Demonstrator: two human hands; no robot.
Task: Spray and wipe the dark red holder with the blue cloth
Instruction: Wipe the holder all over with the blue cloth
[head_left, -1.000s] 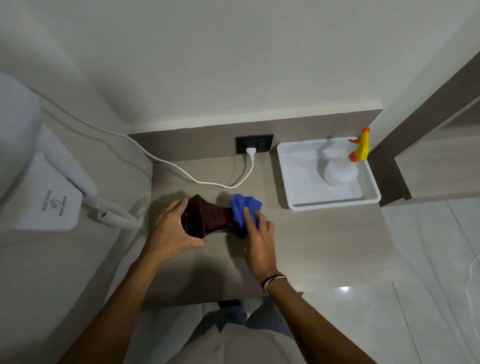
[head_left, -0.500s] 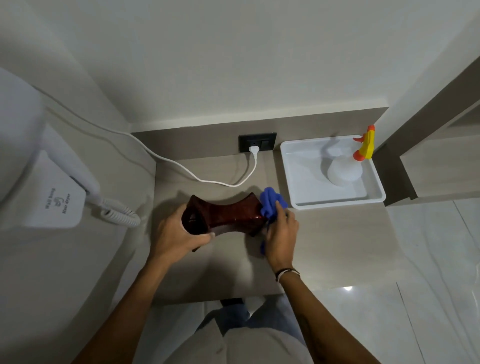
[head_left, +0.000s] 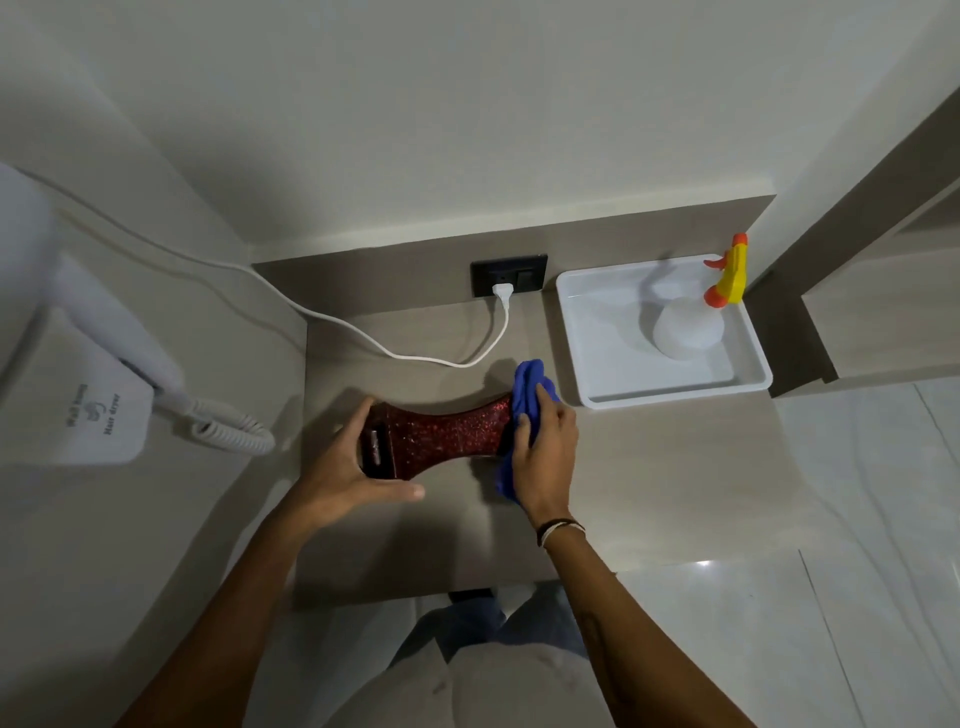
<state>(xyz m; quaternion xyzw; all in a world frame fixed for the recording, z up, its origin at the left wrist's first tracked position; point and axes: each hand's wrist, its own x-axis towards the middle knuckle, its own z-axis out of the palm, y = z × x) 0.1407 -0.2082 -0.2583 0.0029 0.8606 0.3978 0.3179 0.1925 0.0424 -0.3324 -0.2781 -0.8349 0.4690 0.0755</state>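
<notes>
The dark red holder (head_left: 441, 434), glittery and narrow in the middle, lies on its side on the grey counter (head_left: 649, 483). My left hand (head_left: 348, 467) grips its left end, where the dark opening faces me. My right hand (head_left: 545, 452) presses the bunched blue cloth (head_left: 527, 387) against the holder's right end, which the cloth hides. A white spray bottle (head_left: 685, 332) with a yellow and orange trigger head stands in the white tray (head_left: 582, 332) at the back right.
A white cord (head_left: 395, 353) runs from the black wall socket (head_left: 509, 274) across the back of the counter. A white wall hair dryer (head_left: 83, 384) with a coiled cable hangs on the left wall. The counter's front edge is near my body.
My right hand has slid the blue cloth along the holder from its middle to its right end. The left hand has kept its hold and turned the holder a little.
</notes>
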